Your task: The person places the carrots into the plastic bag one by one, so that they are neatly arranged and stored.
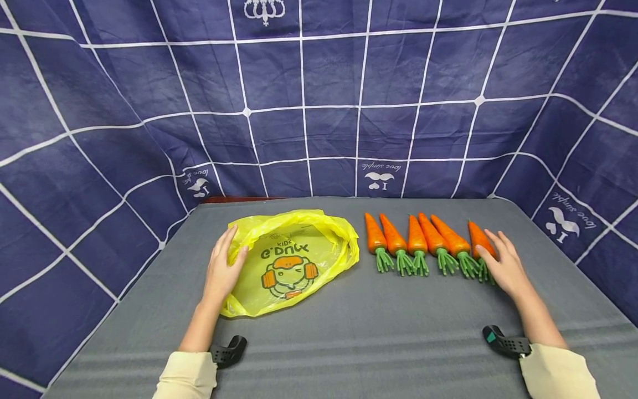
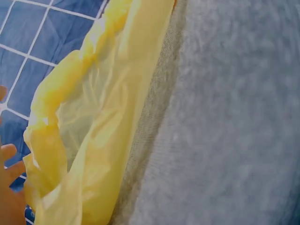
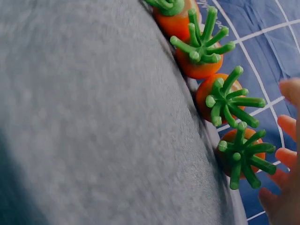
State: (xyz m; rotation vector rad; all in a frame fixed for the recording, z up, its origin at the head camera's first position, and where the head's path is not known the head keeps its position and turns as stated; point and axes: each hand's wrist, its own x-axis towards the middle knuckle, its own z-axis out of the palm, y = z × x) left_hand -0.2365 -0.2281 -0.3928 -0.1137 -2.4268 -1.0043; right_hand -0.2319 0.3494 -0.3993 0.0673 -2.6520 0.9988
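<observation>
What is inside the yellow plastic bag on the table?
Nothing shows inside the yellow plastic bag; its open mouth looks empty. The left hand covers its left edge, so that part stays unseen.

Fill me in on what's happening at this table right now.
A person sits at a gray table. Their left hand rests with relaxed fingers on the edge of a yellow plastic bag lying open and flat. Their right hand, fingers straight, touches the rightmost carrot in a row of six toy carrots with green tops. No carrot is in the bag yet.
</observation>
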